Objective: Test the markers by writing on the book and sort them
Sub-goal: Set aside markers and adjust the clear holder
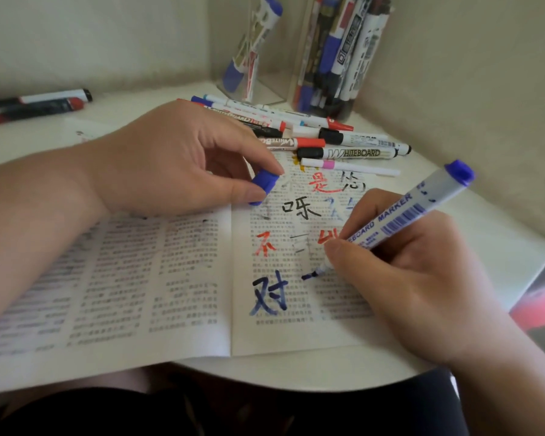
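Desk corner, study or office type: white surface (296,369) under open book (170,278); clear marker holders (266,84) behind book; loose markers (343,152) at its far edge; plain walls (76,36) beyond.

hands: 2, left hand (177,162) and right hand (416,278)
open printed-text book (170,278): 1
uncapped blue-and-white whiteboard marker (400,215): 1
loose blue plastic cap (265,180): 1
clear plastic holders: 2, left holder (249,73) and right holder (337,58); markers inside too overlapped to count
heap of capped markers behind the book (343,152): roughly 9, overlap blocks an exact count
markers lying at far left (35,103) of the white worktop (296,369): 2
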`<state>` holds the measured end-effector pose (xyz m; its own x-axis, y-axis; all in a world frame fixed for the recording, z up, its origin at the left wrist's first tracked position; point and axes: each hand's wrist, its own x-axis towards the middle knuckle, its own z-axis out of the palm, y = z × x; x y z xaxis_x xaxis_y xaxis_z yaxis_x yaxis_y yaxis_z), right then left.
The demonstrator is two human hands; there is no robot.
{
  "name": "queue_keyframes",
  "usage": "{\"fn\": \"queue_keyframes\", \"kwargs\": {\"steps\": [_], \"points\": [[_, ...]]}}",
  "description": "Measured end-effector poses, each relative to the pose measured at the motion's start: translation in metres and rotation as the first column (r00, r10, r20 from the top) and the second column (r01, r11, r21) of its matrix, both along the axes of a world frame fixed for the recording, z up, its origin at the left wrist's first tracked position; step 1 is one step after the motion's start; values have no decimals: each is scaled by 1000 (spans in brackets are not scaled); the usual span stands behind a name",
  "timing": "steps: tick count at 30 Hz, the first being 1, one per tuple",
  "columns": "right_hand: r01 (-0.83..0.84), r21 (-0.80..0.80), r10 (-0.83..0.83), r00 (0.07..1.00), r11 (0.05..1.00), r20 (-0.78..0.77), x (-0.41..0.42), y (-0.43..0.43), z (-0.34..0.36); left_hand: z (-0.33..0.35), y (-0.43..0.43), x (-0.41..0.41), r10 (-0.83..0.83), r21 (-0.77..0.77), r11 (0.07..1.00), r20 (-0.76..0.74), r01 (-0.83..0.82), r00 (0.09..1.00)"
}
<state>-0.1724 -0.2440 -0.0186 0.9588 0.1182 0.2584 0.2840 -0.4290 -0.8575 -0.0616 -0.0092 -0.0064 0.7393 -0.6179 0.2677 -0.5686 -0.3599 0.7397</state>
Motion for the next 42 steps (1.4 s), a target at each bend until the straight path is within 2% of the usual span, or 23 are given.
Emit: {"fn": "queue_keyframes", "kwargs": {"steps": [3, 8, 10, 14, 18, 21, 24, 26, 30, 35, 40, 42], "points": [[8, 6, -8, 1000, 1000, 14, 0, -1, -1, 1, 0, -2, 22, -37, 999, -60, -24, 998], [-155, 144, 171, 980, 977, -104, -8, -2, 4, 1, 1, -1, 30, -9, 999, -83, -31, 996], [-134, 171, 153, 983, 976, -99, -8, -3, 3, 1, 1, 0, 20, 0, 1000, -85, -20, 996], [-96, 75, 99, 994, 993, -42, -5, -6, 0, 1, 0, 0, 21, 1, 1000, -83, -21, 996], [-109, 113, 120, 987, 988, -103, -4, -5, 3, 0, -2, 0, 15, 15, 1000, -70, -14, 997], [-68, 49, 71, 996, 996, -51, -3, -5, 1, 0, -1, 0, 8, 14, 1000, -74, -7, 997], [-127, 13, 127, 992, 992, -19, -3, -2, 3, 0, -1, 0, 8, 15, 1000, -73, -7, 997], [-188, 49, 191, 980, 981, -55, -2, -3, 5, 0, -1, -1, 3, 27, 1000, -52, -1, 999], [-172, 219, 197, 976, 960, -96, 15, -14, 14, -1, -1, 0, -14, 23, 1000, -54, 15, 998], [-294, 293, 304, 952, 910, 10, 64, -10, 59, -8, 1, 7, 62, -83, 995, 12, -61, 998], [-315, 298, 333, 943, 901, -11, 128, 11, 91, -11, 7, 19, 217, -256, 948, 87, -189, 972], [-295, 375, 309, 951, 879, 24, 143, 21, 89, -10, 9, 22, 247, -299, 928, 56, -220, 967]]}}
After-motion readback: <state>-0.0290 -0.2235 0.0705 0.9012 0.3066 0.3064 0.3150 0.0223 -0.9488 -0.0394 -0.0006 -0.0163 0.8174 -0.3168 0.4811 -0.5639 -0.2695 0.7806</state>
